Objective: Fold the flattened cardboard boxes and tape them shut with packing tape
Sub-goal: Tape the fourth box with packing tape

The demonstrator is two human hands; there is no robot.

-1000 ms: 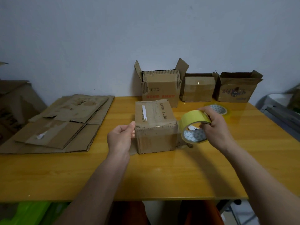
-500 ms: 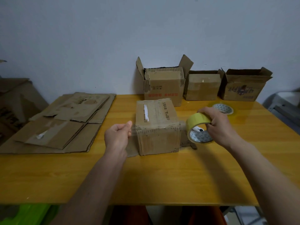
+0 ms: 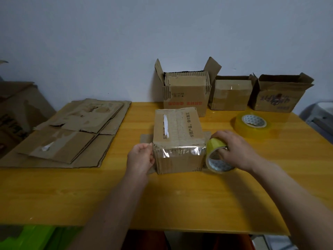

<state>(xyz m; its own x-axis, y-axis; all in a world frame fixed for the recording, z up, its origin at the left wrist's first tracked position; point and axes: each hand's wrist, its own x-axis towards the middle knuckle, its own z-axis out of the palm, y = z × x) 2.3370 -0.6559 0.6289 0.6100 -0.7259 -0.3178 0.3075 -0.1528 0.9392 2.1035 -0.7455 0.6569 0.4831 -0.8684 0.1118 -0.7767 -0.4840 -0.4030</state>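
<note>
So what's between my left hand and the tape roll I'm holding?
In the head view, the box sits between the left hand and the roll, with a shiny strip of tape stretched across its near face.

The closed box point(image 3: 178, 139) sits on the bench point(image 3: 180, 199) in front of you. Your left hand point(image 3: 140, 157) touches its left side; your right hand point(image 3: 234, 150) holds a tape roll point(image 3: 217, 157) just beside its right. Left of the box lies a stack of flattened boxes point(image 3: 72, 134). Behind it, against the wall, three folded boxes point(image 3: 232, 92) stand in a row. A second tape roll point(image 3: 253, 124) lies flat to your right, before that row.
</note>
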